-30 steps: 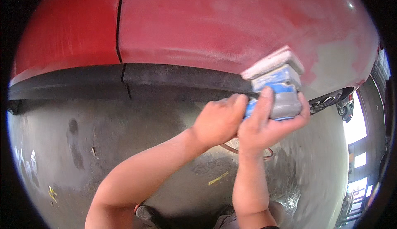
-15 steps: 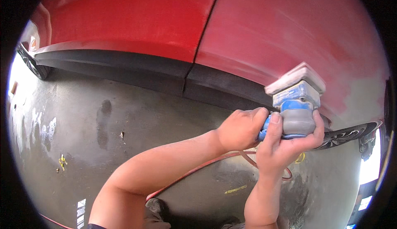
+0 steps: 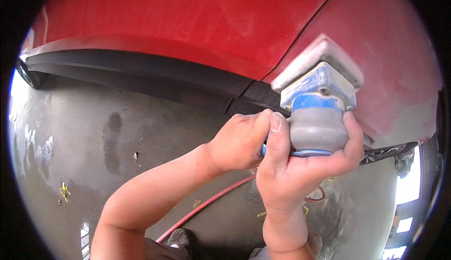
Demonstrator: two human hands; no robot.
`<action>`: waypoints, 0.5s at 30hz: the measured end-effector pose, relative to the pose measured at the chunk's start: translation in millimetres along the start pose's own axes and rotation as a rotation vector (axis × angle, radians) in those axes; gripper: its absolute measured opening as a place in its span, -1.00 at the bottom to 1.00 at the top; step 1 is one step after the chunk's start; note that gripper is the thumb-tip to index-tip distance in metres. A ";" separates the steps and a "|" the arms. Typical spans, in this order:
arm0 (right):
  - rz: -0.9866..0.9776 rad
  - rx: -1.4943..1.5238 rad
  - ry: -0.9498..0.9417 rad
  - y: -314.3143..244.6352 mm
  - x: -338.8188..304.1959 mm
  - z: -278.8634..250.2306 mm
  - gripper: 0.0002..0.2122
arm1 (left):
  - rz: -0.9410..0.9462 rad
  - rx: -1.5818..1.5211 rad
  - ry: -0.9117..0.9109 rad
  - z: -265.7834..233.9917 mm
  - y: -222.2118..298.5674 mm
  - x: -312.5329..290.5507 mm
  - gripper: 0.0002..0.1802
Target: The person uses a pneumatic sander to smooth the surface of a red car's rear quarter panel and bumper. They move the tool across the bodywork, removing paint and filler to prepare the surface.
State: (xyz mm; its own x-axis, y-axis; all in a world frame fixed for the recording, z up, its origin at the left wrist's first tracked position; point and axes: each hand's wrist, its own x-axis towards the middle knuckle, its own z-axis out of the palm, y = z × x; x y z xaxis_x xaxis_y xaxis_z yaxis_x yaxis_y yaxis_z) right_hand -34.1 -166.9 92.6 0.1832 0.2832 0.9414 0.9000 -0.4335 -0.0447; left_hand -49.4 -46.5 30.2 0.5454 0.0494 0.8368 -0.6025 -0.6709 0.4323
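While both hands are closed on one tool, what I look at is the line from them up to the car: the blue-and-grey power sander (image 3: 317, 124) sits at the right hand's upper side, its body axis running from that palm away from the person, so that the pale pad (image 3: 319, 65) at its far end faces the bodywork. The right hand (image 3: 293, 166) is the nearer to the body of the tool, cupping the grey housing from below, thumb along the left side, fingers bent round the right. The left hand (image 3: 239, 140) is wrapped tightly just beside that thumb, over a blue part that is mostly hidden. In front of me the pad covers the lower end of the dark seam (image 3: 305, 27) between the glossy red panel (image 3: 164, 16) and the duller, pinkish panel (image 3: 394, 53); whether it touches either, I cannot tell. A black sill (image 3: 164, 70) runs low along the car, and a red hose (image 3: 206, 203) lies on the grey floor (image 3: 155, 114) beneath the forearms. As for brands, labels or writing, I can read none, only scuffed blue and whitish patches on the sander
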 end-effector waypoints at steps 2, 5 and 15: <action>0.000 -0.051 -0.033 -1.0 4.6 6.9 -0.29 | 0.043 -0.025 0.037 -2.4 -1.9 -4.5 -0.52; 0.005 -0.034 0.001 -4.8 8.3 5.9 -0.28 | 0.036 0.015 0.026 -6.5 -6.8 6.1 -0.53; -0.026 -0.055 0.066 -4.4 9.7 22.6 -0.20 | -0.019 0.037 0.001 -6.9 -13.9 3.4 -0.55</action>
State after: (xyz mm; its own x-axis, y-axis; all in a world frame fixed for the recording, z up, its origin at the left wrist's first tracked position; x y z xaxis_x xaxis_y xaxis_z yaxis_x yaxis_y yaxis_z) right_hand -27.4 -142.8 94.4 0.1324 0.2387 0.9620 0.8809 -0.4733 -0.0038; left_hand -43.2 -31.9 29.4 0.5559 0.0626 0.8289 -0.5705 -0.6965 0.4353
